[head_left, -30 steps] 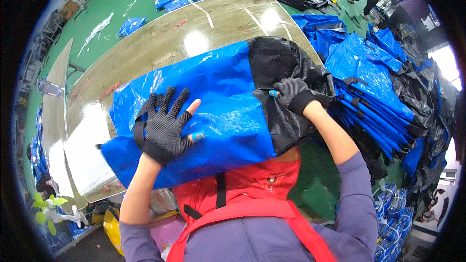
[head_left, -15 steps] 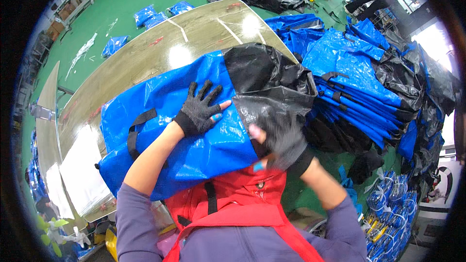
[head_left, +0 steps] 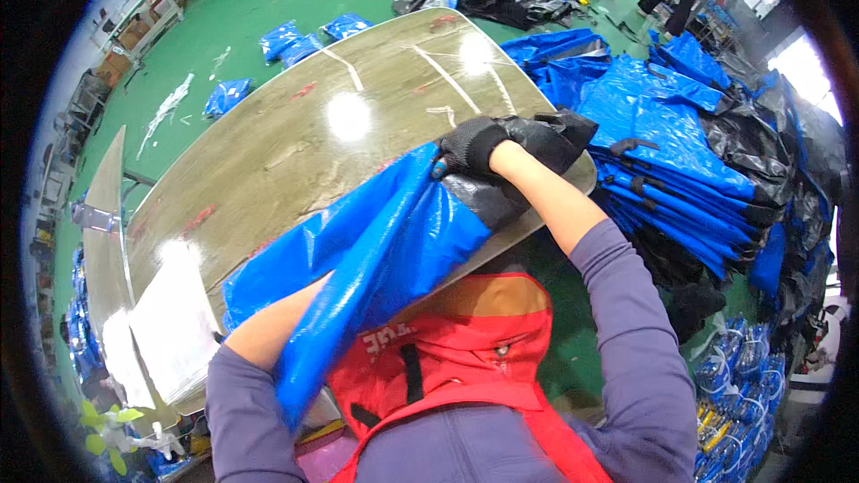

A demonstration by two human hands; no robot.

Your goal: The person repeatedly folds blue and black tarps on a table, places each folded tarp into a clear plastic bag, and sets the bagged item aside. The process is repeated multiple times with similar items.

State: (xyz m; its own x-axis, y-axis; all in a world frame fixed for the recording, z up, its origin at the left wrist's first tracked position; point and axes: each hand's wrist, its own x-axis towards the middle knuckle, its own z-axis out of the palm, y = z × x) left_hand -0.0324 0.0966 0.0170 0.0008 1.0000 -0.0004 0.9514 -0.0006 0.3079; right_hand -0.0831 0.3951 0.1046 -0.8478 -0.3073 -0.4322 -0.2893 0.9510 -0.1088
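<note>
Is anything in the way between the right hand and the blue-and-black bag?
Nothing visible: the right hand grips the blue-and-black bag directly, near where its colours meet. The left hand is hidden by the bag's blue part, so I can't tell there.

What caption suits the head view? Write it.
Gloved right hand grips blue and black sheeting on a table, left hand hidden by it.

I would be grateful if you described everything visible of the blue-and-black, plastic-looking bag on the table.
The blue-and-black, plastic-looking bag is glossy, mostly bright blue, with a black end at the right. Creased and folded, it lies slantwise along the near side of the wood-patterned table, a blurred blue flap reaching past the edge. The black-gloved right hand grips it near the colour seam; the left forearm passes behind a blue fold, hiding the left hand.
</note>
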